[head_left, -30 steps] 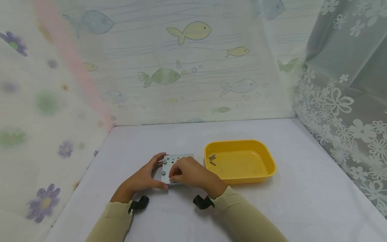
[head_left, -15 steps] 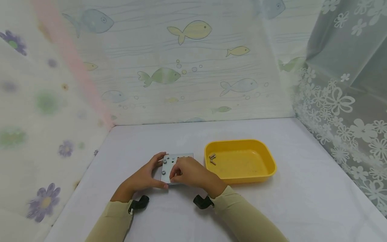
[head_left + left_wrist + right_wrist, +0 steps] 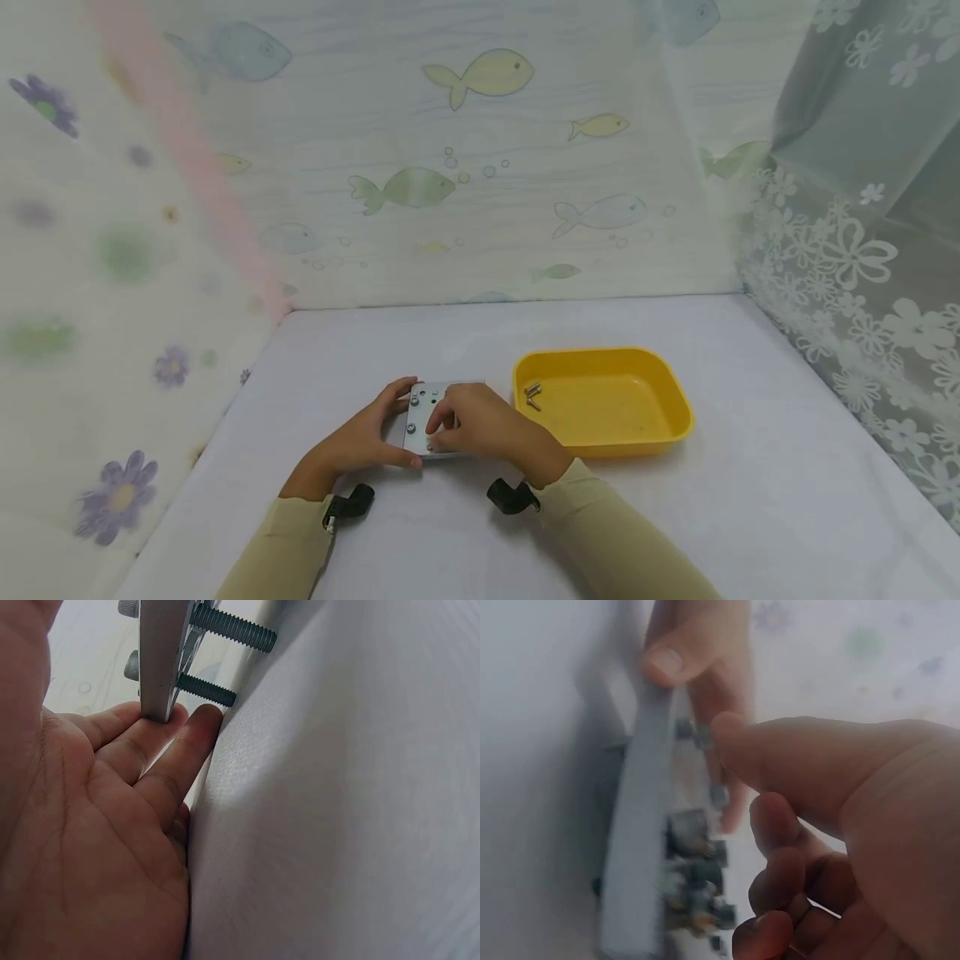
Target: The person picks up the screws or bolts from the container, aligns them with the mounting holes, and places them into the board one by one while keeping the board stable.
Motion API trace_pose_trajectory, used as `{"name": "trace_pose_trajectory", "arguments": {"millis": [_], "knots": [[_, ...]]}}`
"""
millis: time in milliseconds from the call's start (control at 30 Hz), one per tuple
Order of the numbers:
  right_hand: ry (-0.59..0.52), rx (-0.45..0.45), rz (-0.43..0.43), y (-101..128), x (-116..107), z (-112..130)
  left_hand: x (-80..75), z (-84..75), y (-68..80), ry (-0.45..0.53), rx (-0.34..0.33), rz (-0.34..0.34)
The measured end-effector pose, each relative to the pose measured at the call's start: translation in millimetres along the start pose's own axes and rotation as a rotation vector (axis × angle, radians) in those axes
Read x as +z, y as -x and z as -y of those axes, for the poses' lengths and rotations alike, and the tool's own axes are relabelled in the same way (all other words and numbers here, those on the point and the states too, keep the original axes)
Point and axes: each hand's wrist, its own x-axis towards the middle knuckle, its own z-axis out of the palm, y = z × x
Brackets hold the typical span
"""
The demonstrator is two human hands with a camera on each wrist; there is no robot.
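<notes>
2 hands are seen at the near middle of a pale table (image 3: 675, 517) covered in white cloth. A grey metal plate (image 3: 424, 407) is gripped at its 9 o'clock edge by the left hand (image 3: 360, 442), thumb on top and fingers beneath, and is raised off the cloth on bolts (image 3: 232, 628) that pass through it. The right hand (image 3: 480, 425) is laid over the plate's 3 o'clock side, fingers curled at a bolt head; whether it is pinched cannot be told. At 3 o'clock of the plate, a yellow tray (image 3: 660, 433) holding loose screws (image 3: 532, 395) is set. Fish-printed sheets (image 3: 480, 167) and floral curtains (image 3: 862, 250) enclose the table.
</notes>
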Motion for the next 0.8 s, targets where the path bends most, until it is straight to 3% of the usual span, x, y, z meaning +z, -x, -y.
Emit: {"name": "trace_pose_trajectory", "arguments": {"millis": [433,800], "knots": [[-0.016,0.006,-0.012,5.4,-49.2,-6.2,0.0,0.3,-1.6,-0.025,-0.013,-0.003],[-0.014,0.101,-0.078,21.6,-96.7,-42.3,1.9,3.3,-3.7,-0.055,-0.006,-0.022]]}}
